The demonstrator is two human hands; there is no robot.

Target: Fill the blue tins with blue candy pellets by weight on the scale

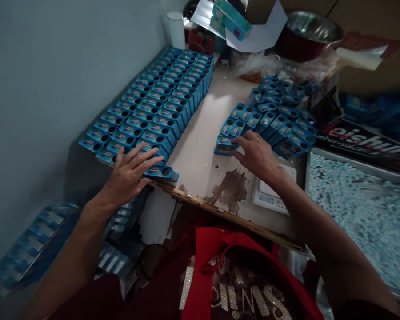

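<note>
Small blue boxes (146, 113), each with a dark round hole in its top, stand in close rows along the wall side of the table. My left hand (128, 171) lies over the near end of these rows, fingers stretched and spread. Beside its fingertips, one blue box (162, 172) sits at the table's front edge. My right hand (258, 155) has thumb and forefinger at the right end of another blue box (225, 146). That box stands at the near left of a looser group of similar boxes (276, 118).
A white digital scale (270, 198) lies partly under my right forearm. Right of it, a metal tray (308, 173) holds many pale blue pieces (360, 222). A metal bowl (313, 29), plastic bags and a white cup (176, 30) stand at the back. More blue packs (36, 240) are low at left.
</note>
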